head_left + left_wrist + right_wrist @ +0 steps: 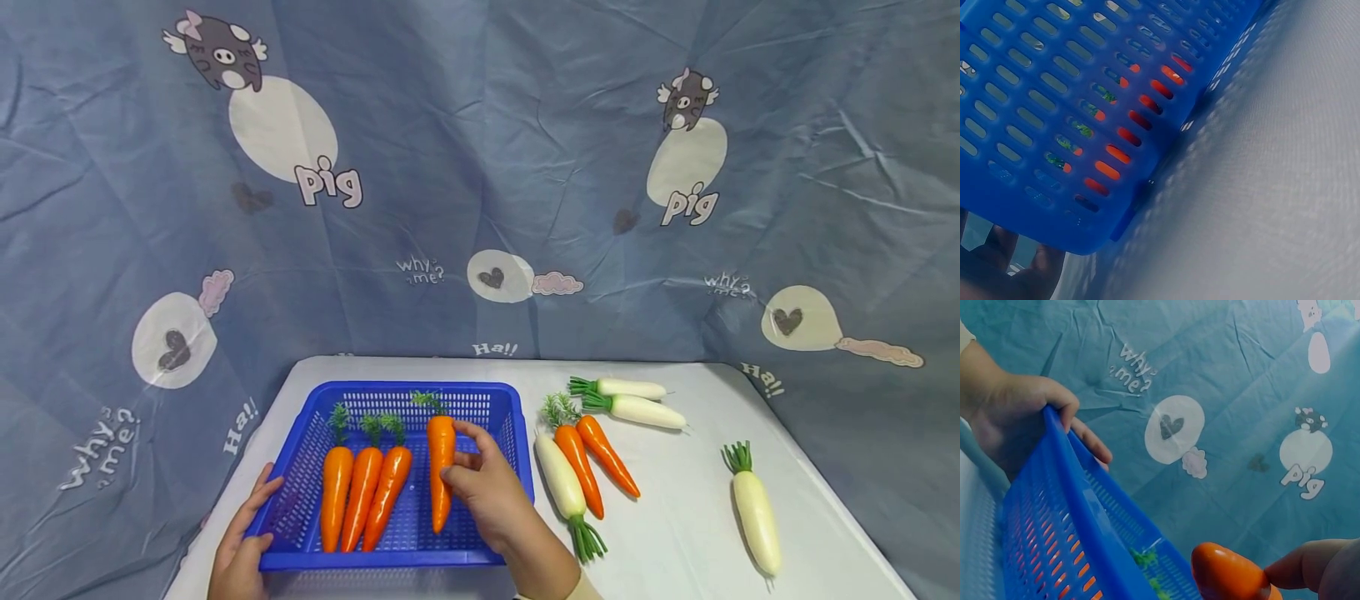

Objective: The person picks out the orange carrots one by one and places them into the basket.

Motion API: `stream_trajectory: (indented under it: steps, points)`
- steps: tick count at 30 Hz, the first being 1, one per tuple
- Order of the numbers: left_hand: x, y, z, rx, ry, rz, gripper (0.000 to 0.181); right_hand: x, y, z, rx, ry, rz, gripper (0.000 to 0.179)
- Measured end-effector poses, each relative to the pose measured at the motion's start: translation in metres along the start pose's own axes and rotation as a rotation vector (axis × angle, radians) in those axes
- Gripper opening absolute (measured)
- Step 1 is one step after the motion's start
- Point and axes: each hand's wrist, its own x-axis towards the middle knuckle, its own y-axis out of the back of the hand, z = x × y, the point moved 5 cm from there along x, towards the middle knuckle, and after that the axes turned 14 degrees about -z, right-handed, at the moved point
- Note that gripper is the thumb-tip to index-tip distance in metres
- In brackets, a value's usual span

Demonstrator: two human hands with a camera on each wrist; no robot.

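Table (675,525): four radishes (757,521), apparently six carrots (438,454)

**Veg tally: 10 pcs., i.e. 6 carrots (363,498) + 4 white radishes (757,523)**

Carrots, tot. 6: 3 lying in the basket (386,559), lower L of frame; 1 held carrot (439,454), nr. btm. ctr.; 2 on the counter (675,500), R of ctr.

White radishes, tot. 4, all on the counter: 2 R of ctr., 1 nr. btm. beside the carrot pair, 1 lower R.

Baskets: 1. Hands: 2, i.e. 1 left hand (243,540) + 1 right hand (492,492).

Cloth prints, head view: 2 cartoon pigs (225,54), upper L & upper R; 2 "pig" words (328,183), 1 below each; 3 "why me?" prints (420,270).
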Motion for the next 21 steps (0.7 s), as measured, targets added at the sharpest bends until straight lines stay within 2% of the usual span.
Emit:
stream_trajectory:
  steps: [21]
  points:
    - [0.0011, 0.0001, -0.0025, 0.018, 0.012, 0.006, 0.081, 0.0021, 0.0008, 0.0083, -0.005, -0.024, 0.04, 0.074]
